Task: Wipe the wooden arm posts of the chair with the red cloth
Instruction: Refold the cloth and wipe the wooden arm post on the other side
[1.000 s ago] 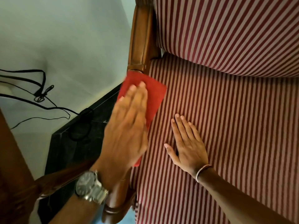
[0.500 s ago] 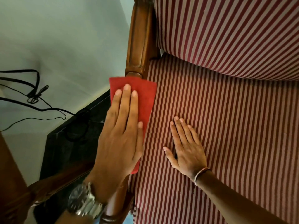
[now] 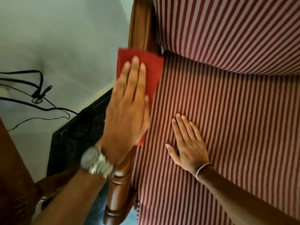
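Observation:
The red cloth (image 3: 151, 67) lies flat over the chair's left wooden arm post (image 3: 140, 25), just below where the post meets the backrest. My left hand (image 3: 128, 109), with a metal watch on the wrist, presses the cloth down with flat fingers. Most of the post under the hand and cloth is hidden. The turned lower end of the post (image 3: 117, 189) shows below my wrist. My right hand (image 3: 189, 143) rests palm down on the striped seat cushion (image 3: 235, 127), fingers spread, holding nothing.
The striped back cushion (image 3: 227, 26) fills the upper right. Left of the chair are a pale wall, loose black cables (image 3: 39, 95) and a dark glossy slab (image 3: 71, 143). More brown wood (image 3: 11, 159) sits at the lower left.
My left hand has slid the red cloth up along the arm post toward the backrest. My right hand has stayed in place on the seat.

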`<control>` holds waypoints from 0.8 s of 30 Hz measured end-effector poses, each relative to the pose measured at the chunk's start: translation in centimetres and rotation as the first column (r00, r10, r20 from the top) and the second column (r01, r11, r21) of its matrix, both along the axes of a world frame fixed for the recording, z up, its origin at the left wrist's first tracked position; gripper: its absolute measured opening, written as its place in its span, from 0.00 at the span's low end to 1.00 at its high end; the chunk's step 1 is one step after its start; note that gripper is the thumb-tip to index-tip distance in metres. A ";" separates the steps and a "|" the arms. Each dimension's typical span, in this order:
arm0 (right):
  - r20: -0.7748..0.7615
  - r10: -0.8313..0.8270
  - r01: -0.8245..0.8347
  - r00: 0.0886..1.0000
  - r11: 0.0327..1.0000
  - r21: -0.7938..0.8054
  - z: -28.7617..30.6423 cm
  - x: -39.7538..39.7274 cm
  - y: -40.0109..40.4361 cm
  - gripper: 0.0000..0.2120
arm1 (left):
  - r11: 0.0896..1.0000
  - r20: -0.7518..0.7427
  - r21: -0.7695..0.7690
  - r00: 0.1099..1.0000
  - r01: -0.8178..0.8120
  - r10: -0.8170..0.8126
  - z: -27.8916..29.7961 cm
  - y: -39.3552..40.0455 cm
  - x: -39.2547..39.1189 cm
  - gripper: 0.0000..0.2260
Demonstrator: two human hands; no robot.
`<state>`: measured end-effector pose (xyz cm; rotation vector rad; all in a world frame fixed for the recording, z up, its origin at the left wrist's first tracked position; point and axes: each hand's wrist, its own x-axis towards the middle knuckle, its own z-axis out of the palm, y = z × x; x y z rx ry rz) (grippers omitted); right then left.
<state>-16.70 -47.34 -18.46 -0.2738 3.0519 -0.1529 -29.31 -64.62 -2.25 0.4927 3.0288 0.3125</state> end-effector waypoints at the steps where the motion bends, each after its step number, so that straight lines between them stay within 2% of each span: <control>1: 0.000 0.003 -0.003 1.000 1.000 -0.004 0.1 -0.1 0.0 0.38 | 1.000 -0.011 0.008 1.000 -0.019 0.019 0.1 0.5 -1.4 0.27; 3: -0.003 0.009 -0.010 1.000 1.000 -0.015 0.3 -0.2 0.1 0.37 | 0.999 -0.032 0.013 0.999 -0.042 0.043 -0.1 0.6 -1.5 0.27; 7: 0.007 0.001 0.000 1.000 1.000 -0.020 0.4 -0.1 0.0 0.37 | 1.000 -0.003 -0.013 1.000 -0.008 0.008 -0.4 -1.9 6.3 0.27; 9: 0.001 -0.003 0.003 1.000 1.000 -0.011 0.5 0.1 -0.1 0.37 | 0.999 0.009 -0.021 0.999 0.031 -0.031 -0.6 -2.8 7.6 0.27; 16: -0.004 0.018 -0.018 1.000 1.000 -0.010 0.6 0.1 0.0 0.38 | 1.000 -0.035 -0.005 0.999 -0.003 0.003 -0.1 0.3 -1.5 0.28; 24: 0.049 0.023 -0.022 0.999 0.999 -0.025 1.2 0.2 -0.1 0.38 | 1.000 0.055 0.000 0.998 0.009 -0.009 -0.3 -3.5 8.5 0.27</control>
